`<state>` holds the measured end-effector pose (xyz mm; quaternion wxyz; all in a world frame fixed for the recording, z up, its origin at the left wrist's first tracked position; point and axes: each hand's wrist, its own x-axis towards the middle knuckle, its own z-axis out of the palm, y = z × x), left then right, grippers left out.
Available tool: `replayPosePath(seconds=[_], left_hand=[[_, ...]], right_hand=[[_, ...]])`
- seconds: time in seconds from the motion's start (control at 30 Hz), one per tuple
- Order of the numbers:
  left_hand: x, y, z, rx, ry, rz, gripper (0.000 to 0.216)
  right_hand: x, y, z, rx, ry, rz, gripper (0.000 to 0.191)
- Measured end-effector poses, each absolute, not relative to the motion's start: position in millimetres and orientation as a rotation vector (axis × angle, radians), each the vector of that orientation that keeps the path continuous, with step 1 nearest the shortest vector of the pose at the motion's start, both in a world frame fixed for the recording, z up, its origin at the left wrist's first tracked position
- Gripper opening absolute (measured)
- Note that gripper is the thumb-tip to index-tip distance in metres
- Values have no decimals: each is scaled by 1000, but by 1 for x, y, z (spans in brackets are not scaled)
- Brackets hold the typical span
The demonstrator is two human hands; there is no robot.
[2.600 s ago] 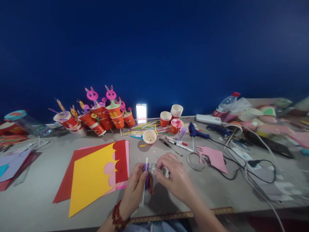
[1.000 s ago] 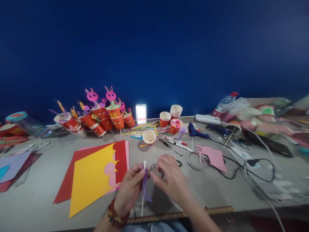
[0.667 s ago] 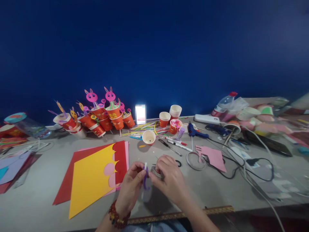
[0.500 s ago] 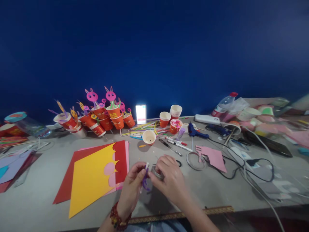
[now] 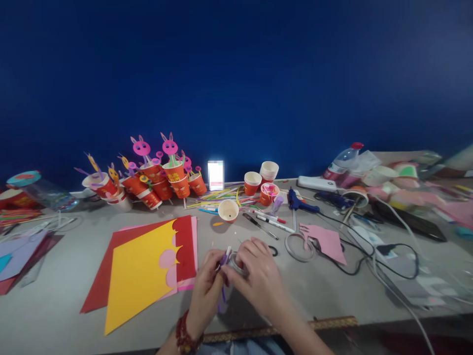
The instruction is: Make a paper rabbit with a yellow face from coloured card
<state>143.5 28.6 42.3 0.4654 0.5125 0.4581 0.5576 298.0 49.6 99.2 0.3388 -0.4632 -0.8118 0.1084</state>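
In the head view, my left hand is closed, its thumb and fingers pinching a thin white stick with a purple strip on it. The strip's loose end hangs below the fingers. My right hand curls around a roll of tape, partly hidden by its fingers. Its thumb and fingertips meet the stick beside my left hand. Just beyond both hands stands an open paper cup with a dark spot inside.
Yellow and red paper sheets lie left. Red cups with pink rabbit figures stand behind them. Pens, a blue glue gun, a second tape roll, pink paper and cables lie right.
Both hands stay close together. My left hand has turned and shifted slightly, and the white stick now tilts to the right. The purple strip hangs lower and straighter.
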Motion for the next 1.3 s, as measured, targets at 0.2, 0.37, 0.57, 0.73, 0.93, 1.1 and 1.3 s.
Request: replayPosePath(seconds=[0.2, 0.37, 0.57, 0.73, 0.93, 1.1, 1.3], left_hand=[[144, 32, 27, 1078, 1286, 1407, 34], [142, 32, 22, 973, 1324, 1457, 39], [133, 32, 34, 823, 1152, 1445, 38], [132, 32, 52, 622, 963, 1374, 38], [135, 30, 48, 561, 877, 1313, 38], [125, 30, 42, 910, 1004, 1376, 31], [105, 40, 62, 1651, 1109, 1179, 28]], right_hand=[[293, 43, 103, -1170, -2093, 326, 27], [289, 32, 105, -1113, -2057, 411, 19], [318, 33, 86, -1009, -1980, 548, 13], [377, 61, 42, -1444, -2126, 218, 12], [396, 53, 20, -1571, -2283, 35, 29], [389, 48, 28, -1751, -2363, -7, 19], [397, 51, 43, -1954, -2283, 353, 15]])
